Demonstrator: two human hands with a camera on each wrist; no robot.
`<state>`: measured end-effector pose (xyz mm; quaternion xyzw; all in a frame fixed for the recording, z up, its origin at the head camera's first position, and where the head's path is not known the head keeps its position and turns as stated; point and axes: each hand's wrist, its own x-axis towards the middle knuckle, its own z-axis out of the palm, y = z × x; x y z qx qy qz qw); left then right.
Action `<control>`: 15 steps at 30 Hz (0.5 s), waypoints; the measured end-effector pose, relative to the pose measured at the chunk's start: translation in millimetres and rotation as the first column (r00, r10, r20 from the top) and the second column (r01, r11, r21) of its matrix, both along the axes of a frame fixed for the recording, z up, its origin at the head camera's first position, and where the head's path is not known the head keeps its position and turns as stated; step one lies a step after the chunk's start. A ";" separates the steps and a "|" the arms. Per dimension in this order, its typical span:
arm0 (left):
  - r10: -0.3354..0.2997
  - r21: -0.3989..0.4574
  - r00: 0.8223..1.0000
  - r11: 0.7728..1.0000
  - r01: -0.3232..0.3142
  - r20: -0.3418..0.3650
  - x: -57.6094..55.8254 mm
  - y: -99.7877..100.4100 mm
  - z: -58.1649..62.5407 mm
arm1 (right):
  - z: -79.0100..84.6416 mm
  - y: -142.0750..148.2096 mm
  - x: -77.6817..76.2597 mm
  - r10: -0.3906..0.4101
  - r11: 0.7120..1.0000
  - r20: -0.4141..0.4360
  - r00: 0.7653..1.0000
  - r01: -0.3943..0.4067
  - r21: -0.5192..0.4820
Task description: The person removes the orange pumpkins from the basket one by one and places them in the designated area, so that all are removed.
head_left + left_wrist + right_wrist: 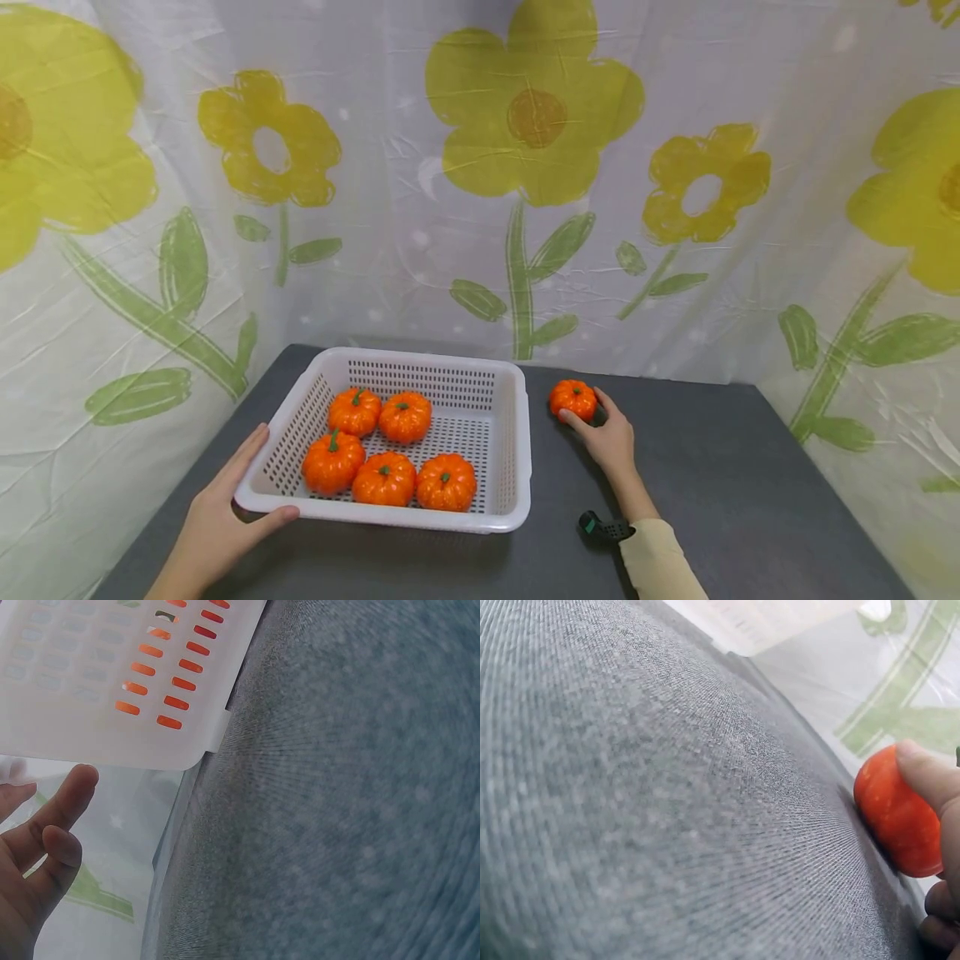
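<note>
My right hand [611, 440] holds a small orange pumpkin [572, 401] with a green stem, to the right of the basket. In the right wrist view the thumb [928, 774] presses on the pumpkin's side, close over the table, with other fingers curled below. A white plastic basket [517, 433] with slotted walls stands left of centre, and several similar pumpkins [383, 478] lie in it. At the basket's front left corner is my left hand [213, 521], its fingers along the left side and its thumb at the front rim. Extended fingers [64, 799] show beside the basket wall in the left wrist view.
A dark grey table [720, 492] lies under everything. A light curtain [390, 250] printed with yellow flowers hangs around its back and sides. On the right wrist sits a black band [606, 528], with a pale sleeve [660, 558] behind it.
</note>
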<state>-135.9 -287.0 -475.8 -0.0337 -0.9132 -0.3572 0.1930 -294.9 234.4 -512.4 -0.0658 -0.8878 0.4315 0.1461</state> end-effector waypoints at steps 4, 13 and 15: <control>0.001 -0.004 1.000 1.000 -0.001 -0.002 0.8 -0.2 -1.4 | -0.6 0.1 0.2 0.000 1.000 0.000 1.000 0.000 0.008; -0.007 0.000 1.000 1.000 0.007 -0.017 0.5 0.5 -1.0 | 0.7 -0.2 2.1 0.003 1.000 0.007 1.000 -0.003 0.022; -0.006 -0.004 1.000 1.000 0.006 -0.018 -0.2 0.4 -0.4 | 1.2 0.0 3.0 0.006 1.000 -0.002 1.000 -0.006 0.014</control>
